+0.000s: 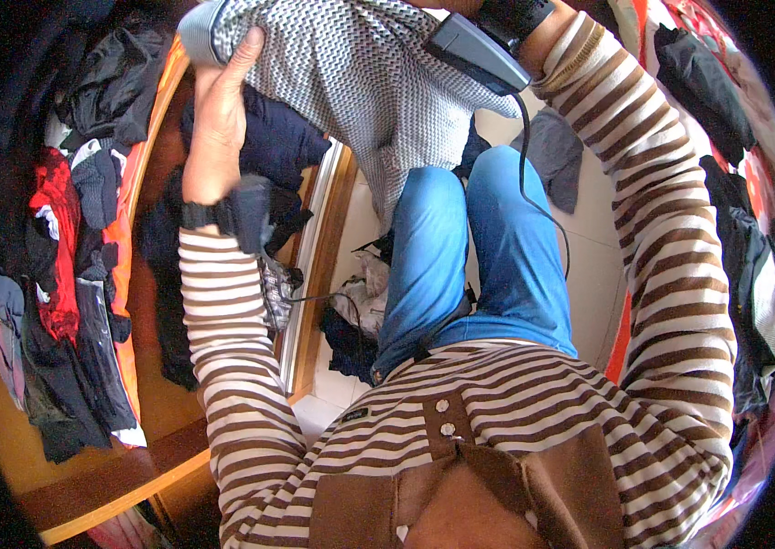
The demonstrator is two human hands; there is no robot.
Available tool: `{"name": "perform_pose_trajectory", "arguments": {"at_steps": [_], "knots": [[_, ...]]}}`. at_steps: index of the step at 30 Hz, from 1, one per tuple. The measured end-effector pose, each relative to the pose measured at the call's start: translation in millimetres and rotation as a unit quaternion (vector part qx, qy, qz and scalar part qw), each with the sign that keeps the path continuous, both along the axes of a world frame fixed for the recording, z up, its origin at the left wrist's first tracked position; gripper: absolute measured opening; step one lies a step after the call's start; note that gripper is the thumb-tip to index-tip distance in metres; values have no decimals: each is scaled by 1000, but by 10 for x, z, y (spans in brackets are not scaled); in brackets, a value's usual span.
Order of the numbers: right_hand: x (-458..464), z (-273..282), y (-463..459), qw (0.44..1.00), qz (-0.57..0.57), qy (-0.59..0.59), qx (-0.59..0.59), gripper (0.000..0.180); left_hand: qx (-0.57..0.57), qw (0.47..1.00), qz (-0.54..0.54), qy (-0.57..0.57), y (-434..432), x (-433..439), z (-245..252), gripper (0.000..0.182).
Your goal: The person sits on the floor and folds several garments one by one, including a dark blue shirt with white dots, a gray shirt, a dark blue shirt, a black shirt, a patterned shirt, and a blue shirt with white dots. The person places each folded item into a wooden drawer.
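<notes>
A black-and-white zigzag-patterned garment is held up in front of my knees at the top of the view. My left hand grips its grey ribbed edge, thumb on the near face and fingers hidden behind the cloth. Only a sliver of my right hand shows at the top rim, beside the garment's upper right part; its fingers are mostly cut off. A dark wrist device with a cable covers some of the cloth there. The garment's lower end hangs beside my left knee.
Wooden cupboard shelves with several folded dark and red clothes stand on the left. Dark clothes lie in the lower compartment by a sliding-door track. A grey cloth rests on the tiled floor. More clothes line the right.
</notes>
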State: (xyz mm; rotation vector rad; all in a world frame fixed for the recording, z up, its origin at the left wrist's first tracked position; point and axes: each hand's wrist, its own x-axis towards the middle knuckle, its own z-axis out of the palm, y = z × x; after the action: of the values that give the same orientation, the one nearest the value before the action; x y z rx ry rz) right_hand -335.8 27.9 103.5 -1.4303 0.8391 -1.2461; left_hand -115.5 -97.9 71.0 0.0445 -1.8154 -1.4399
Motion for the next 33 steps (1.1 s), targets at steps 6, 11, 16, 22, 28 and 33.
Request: {"name": "perform_pose_trajectory", "arguments": {"at_steps": [6,11,16,22,28,33], "knots": [[144,53,64,992,-61,93,-59,23,206,975,-80,-21,-248,127,28,32],[140,64,111,919,-77,377,-84,36,148,989,-26,-3,-196,227,176,32],[123,14,18,704,-345,620,-25,48,51,996,67,20,-5,266,397,32],[53,-43,-328,750,-344,558,-89,44,24,986,137,93,310,283,538,33],[86,-34,-455,867,-243,423,-106,43,-69,995,-60,-38,668,269,309,38],[216,-1,-408,929,-159,322,-91,42,-116,993,10,-15,579,367,-6,43]]}}
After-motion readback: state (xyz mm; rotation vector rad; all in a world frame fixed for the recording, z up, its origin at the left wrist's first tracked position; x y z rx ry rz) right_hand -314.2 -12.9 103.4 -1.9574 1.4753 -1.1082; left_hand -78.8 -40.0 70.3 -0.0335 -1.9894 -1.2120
